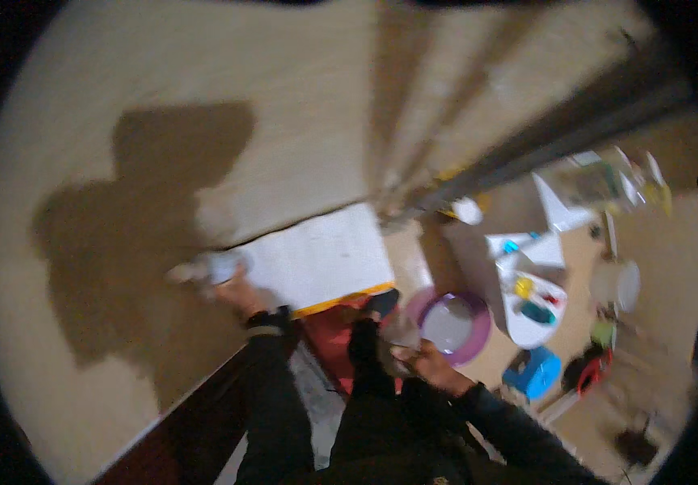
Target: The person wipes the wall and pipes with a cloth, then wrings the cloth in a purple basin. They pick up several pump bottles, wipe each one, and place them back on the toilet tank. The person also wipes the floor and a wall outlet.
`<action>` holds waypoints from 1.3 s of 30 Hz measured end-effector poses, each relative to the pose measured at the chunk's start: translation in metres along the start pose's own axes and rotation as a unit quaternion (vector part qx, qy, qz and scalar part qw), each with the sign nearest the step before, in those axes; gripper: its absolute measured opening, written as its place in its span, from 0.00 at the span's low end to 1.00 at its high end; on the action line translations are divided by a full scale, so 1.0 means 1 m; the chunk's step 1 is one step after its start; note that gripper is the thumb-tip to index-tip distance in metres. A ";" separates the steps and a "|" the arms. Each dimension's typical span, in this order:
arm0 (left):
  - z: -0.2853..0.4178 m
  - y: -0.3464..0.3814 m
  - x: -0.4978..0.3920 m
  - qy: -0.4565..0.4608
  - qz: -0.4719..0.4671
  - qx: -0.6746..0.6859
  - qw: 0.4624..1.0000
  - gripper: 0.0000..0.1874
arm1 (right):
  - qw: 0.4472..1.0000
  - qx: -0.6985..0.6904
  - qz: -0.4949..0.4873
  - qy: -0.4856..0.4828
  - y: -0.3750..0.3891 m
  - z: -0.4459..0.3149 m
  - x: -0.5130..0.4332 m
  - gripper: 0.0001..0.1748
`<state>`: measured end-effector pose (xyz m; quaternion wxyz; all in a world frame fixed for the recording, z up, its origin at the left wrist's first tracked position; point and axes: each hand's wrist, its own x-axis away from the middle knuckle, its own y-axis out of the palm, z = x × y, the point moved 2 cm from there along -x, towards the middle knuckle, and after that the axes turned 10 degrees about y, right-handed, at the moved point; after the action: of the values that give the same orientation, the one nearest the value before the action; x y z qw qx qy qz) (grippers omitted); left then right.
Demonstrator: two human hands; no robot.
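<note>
My left hand (240, 294) grips a small pale object (223, 267) over the left end of a white flat surface with a yellow front edge (325, 254). Blur hides what that object is; it may be a cup or a wad of cloth. Lower and to the right, my right hand (437, 368) holds another pale, limp-looking thing (402, 336), also blurred, possibly a cloth. Just beyond it sits a purple basin (483, 330) with a greyish inside. A red surface (328, 339) lies below the yellow edge, partly covered by my dark-clothed leg and foot.
A beige wall (300, 139) bearing my shadow rises on the left. A dark pole-like bar (543, 145) slants across the upper right. On the right are a white stand with small colored items (516, 327), a blue container (534, 373), a white bucket (628, 285) and a red-rimmed thing (594, 376).
</note>
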<state>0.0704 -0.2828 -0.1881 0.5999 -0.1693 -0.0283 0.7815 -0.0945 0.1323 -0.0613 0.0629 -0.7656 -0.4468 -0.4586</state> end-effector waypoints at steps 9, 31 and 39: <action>-0.063 -0.002 -0.052 -0.058 -0.132 -0.339 0.930 0.19 | 0.989 0.117 0.068 0.064 -0.001 0.005 0.003 0.35; 0.105 0.093 0.265 0.109 -0.427 0.003 0.898 0.37 | 0.952 -0.026 0.287 -0.098 -0.124 0.083 0.068 0.25; 0.187 0.174 0.578 0.163 -0.776 0.119 0.598 0.54 | 0.920 -0.166 0.343 -0.096 -0.158 0.138 0.132 0.32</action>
<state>-0.2759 0.2459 -0.1890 0.9896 -0.1355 0.0423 -0.0225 -0.0991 0.3784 -0.0901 0.0454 -0.9118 -0.0782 -0.4006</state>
